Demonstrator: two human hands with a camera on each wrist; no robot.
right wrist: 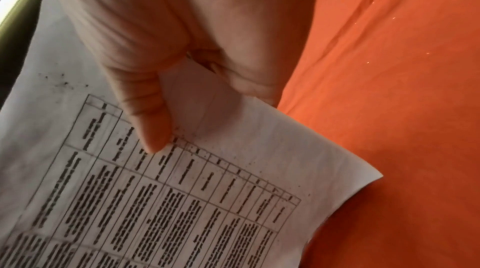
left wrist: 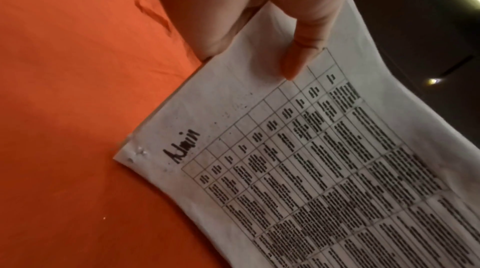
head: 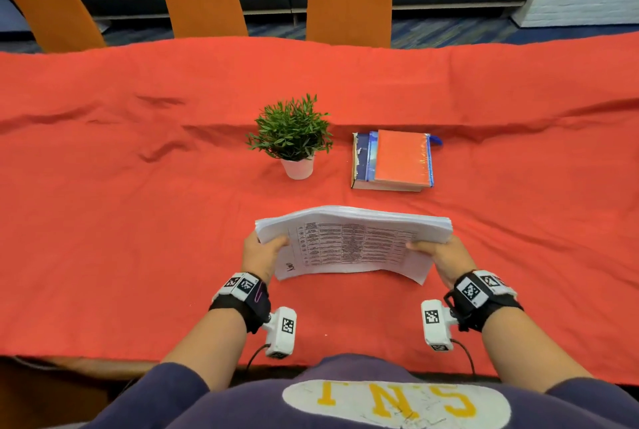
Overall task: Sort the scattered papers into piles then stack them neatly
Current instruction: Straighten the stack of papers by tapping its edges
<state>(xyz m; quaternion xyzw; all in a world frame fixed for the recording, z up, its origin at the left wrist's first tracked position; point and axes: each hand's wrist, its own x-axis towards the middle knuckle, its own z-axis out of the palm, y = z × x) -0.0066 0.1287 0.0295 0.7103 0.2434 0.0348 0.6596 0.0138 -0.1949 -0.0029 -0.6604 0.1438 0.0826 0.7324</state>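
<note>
A thick stack of white papers (head: pixel 352 238) with a printed table on its top sheet is held above the red tablecloth (head: pixel 138 221), tilted toward me. My left hand (head: pixel 262 250) grips its left edge, thumb on top, as the left wrist view shows with the left hand (left wrist: pixel 259 15) on the papers (left wrist: pixel 324 169). My right hand (head: pixel 439 255) grips the right edge the same way; in the right wrist view the right hand (right wrist: pixel 155 46) has its thumb on the papers (right wrist: pixel 182 200). The near edge of the top sheet sags toward the cloth.
A small potted plant (head: pixel 292 136) in a white pot stands behind the papers. To its right lies a pile of books (head: pixel 394 160) with a red one on top. Orange chairs (head: pixel 349 3) line the table's far side. The cloth is wrinkled at the left.
</note>
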